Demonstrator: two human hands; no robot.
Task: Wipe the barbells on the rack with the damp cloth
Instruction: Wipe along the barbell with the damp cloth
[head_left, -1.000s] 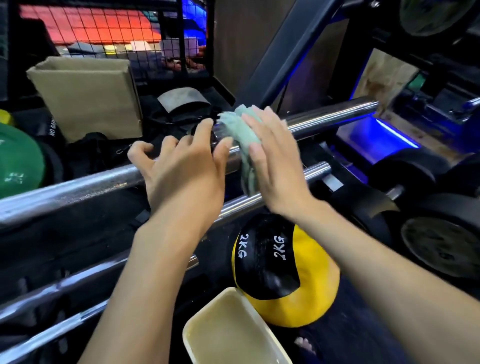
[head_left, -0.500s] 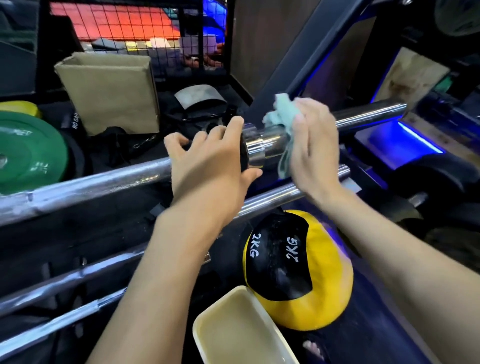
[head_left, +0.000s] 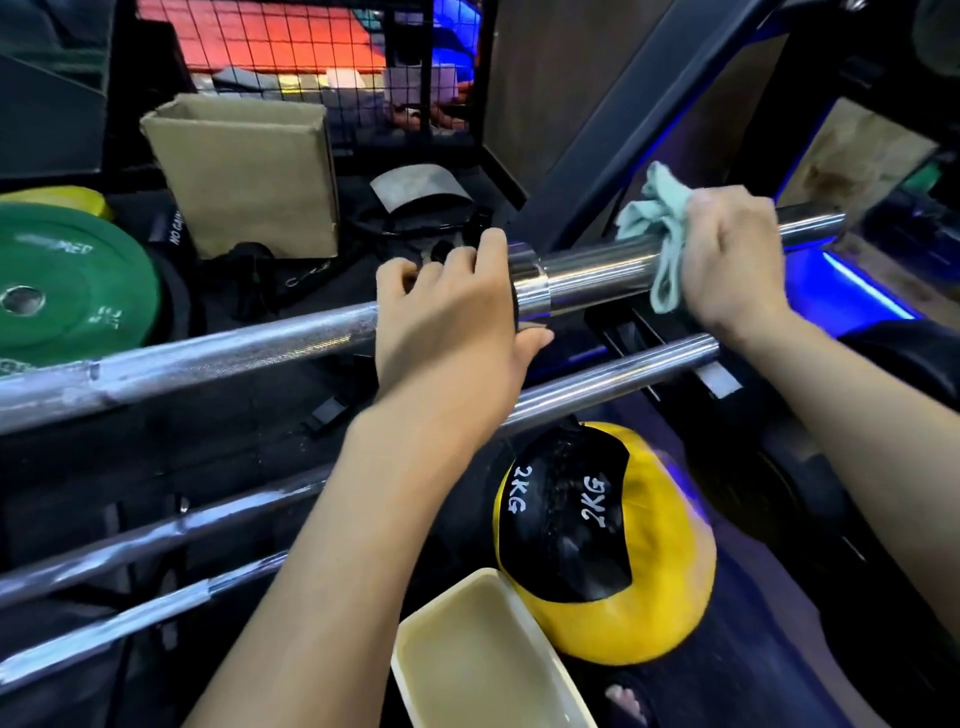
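The left hand (head_left: 447, 322) is curling over the top barbell (head_left: 218, 343) beside its collar, seemingly steadying it, while the right hand (head_left: 737, 265) is gripping the damp cloth (head_left: 660, 228) wrapped against the barbell's sleeve, wiping near the end

The cloth (head_left: 655, 218) was pale mint green against the shiny silver barbell (head_left: 597, 270). Below the barbell, the medicine ball (head_left: 618, 545) was yellow and black with white "2KG" lettering, beside a cream tray (head_left: 483, 654). Left of it, the weight plate (head_left: 78, 291) was green.
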